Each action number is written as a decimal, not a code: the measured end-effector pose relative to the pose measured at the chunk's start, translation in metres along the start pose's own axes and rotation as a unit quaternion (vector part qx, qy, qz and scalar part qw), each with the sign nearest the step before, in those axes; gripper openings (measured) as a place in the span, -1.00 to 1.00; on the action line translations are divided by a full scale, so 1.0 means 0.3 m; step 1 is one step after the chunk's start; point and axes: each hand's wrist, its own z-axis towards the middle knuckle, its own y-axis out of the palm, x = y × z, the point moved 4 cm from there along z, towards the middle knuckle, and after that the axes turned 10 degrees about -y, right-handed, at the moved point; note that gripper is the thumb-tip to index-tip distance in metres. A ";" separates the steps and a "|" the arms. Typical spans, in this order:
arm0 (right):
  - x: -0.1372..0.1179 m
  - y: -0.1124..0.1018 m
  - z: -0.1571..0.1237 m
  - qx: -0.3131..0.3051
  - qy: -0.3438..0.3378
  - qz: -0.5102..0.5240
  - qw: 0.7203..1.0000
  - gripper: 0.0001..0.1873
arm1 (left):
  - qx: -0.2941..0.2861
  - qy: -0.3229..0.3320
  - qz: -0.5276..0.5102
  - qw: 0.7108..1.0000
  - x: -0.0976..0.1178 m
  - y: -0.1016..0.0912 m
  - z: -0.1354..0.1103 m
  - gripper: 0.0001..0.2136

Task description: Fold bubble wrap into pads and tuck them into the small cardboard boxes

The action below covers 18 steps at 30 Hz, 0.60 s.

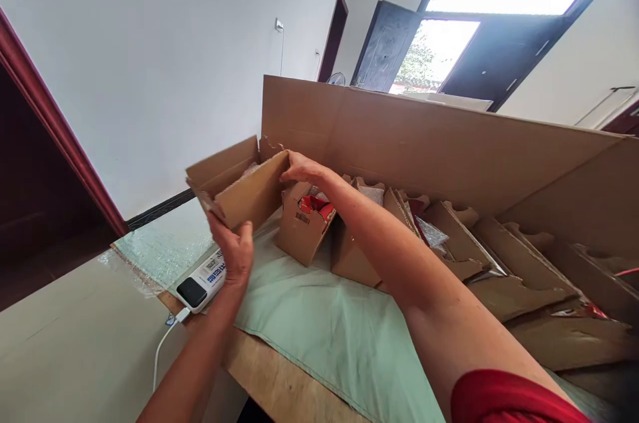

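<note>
An open cardboard box (255, 191) is held tilted between my two hands at the left end of the table, with clear wrapping showing inside. My left hand (233, 246) grips its near left corner from below, thumb raised along the side. At the far right corner, my right hand (301, 168) has its fingers closed over the edge; some fingertips are hidden behind the cardboard. Just right of it stands another cardboard box (302, 236) with a barcode label and something red inside. Below my left hand lies a white power bank (202, 282) with a dark screen and a plugged-in cable.
Several more cardboard boxes (449, 236) stand in a row to the right, some holding bubble wrap. A tall cardboard panel (424, 136) rises behind them. Green cloth (319, 323) covers the wooden table (279, 380). A bubble wrap sheet (164, 246) lies at the left end.
</note>
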 end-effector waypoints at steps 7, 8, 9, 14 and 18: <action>0.034 -0.131 -0.188 0.056 0.053 -0.125 0.989 -0.47 | -0.152 -0.026 0.019 0.988 -0.037 0.059 -0.243 -0.30; 0.020 -0.137 -0.239 0.055 0.046 -0.129 0.989 -0.52 | -0.147 -0.030 0.017 0.989 -0.041 0.045 -0.244 -0.31; 0.007 -0.134 -0.292 0.047 0.039 -0.135 0.989 -0.60 | -0.135 -0.029 0.018 0.990 -0.044 0.030 -0.230 -0.31; -0.040 -0.011 -0.507 -0.032 -0.025 -0.285 0.958 -0.66 | -0.075 -0.055 -0.006 0.996 -0.057 0.020 0.014 -0.14; -0.028 0.055 -0.573 -0.048 -0.029 -0.320 0.946 -0.76 | -0.132 -0.088 -0.026 0.987 -0.048 0.084 0.176 -0.36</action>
